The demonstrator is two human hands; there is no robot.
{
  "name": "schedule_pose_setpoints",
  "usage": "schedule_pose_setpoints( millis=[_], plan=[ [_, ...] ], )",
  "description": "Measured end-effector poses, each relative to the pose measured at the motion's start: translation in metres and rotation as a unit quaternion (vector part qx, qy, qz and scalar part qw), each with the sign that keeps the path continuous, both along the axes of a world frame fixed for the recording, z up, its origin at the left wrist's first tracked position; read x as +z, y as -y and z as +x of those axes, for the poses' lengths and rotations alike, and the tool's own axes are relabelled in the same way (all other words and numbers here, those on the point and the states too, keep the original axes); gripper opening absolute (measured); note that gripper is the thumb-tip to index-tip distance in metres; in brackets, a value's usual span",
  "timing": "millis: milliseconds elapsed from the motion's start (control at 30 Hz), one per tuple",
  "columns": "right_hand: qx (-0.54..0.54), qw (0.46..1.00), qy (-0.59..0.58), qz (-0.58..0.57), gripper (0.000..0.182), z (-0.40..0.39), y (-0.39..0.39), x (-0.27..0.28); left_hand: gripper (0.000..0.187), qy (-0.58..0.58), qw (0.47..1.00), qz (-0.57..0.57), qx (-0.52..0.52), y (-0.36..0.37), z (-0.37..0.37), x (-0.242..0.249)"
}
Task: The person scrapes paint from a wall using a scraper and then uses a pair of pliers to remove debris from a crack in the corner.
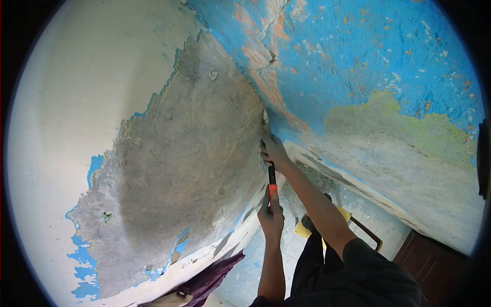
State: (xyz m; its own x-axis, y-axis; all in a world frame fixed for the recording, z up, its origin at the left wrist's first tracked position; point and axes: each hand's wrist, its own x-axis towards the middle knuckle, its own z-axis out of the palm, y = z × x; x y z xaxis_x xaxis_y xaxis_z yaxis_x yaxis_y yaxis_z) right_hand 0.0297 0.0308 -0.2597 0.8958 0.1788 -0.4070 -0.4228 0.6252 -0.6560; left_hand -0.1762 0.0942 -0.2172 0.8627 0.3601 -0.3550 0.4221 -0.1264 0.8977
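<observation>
A scraper with a black and red handle point(272, 176) slants up into the corner where two walls meet. My left hand point(271, 220) is closed around the lower end of its handle, near the red band. Higher up, my right hand point(275, 153) grips the tool close to its blade point(265, 116). The blade's tip appears to touch the corner seam, but its exact contact is hard to make out. Left of the tool, bare grey plaster point(189, 143) shows on the wall, edged with ragged blue and white paint.
The blue wall point(358, 56) on the right has peeling patches and a crack. Below lie a tiled floor point(245, 273), a yellow surface point(343, 213) by my feet, and a dark curved bar point(369, 234). Purple cloth point(217, 279) lies lower left; a brown panelled door point(424, 266) is lower right.
</observation>
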Motion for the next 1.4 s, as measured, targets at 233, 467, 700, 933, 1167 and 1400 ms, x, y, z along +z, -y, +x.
schedule_pose_setpoints(
  millis=[233, 467, 700, 933, 1167, 1400],
  plan=[
    [0.039, 0.998, -0.052, -0.006, 0.034, -0.015, -0.002, 0.0, 0.054, -0.001, 0.999, -0.053, 0.0, 0.004, 0.002, -0.013],
    [0.064, 0.996, -0.059, -0.014, 0.037, -0.019, -0.004, 0.009, 0.054, -0.005, 0.998, -0.068, 0.008, 0.006, -0.005, -0.013],
    [0.044, 0.997, -0.039, -0.057, 0.038, -0.004, 0.008, 0.009, 0.048, -0.003, 0.995, -0.093, -0.021, 0.001, 0.017, -0.026],
    [0.001, 0.997, -0.009, -0.081, 0.035, 0.005, 0.006, 0.004, 0.051, 0.001, 0.992, -0.113, -0.05, -0.017, 0.032, -0.042],
    [-0.01, 0.998, 0.003, -0.067, 0.029, 0.006, 0.0, 0.002, 0.052, -0.008, 0.991, -0.106, -0.076, -0.034, 0.04, -0.029],
    [0.046, 0.998, 0.023, -0.046, 0.036, -0.033, -0.028, 0.029, 0.051, -0.003, 0.992, -0.125, -0.031, -0.054, -0.007, -0.02]
  ],
)
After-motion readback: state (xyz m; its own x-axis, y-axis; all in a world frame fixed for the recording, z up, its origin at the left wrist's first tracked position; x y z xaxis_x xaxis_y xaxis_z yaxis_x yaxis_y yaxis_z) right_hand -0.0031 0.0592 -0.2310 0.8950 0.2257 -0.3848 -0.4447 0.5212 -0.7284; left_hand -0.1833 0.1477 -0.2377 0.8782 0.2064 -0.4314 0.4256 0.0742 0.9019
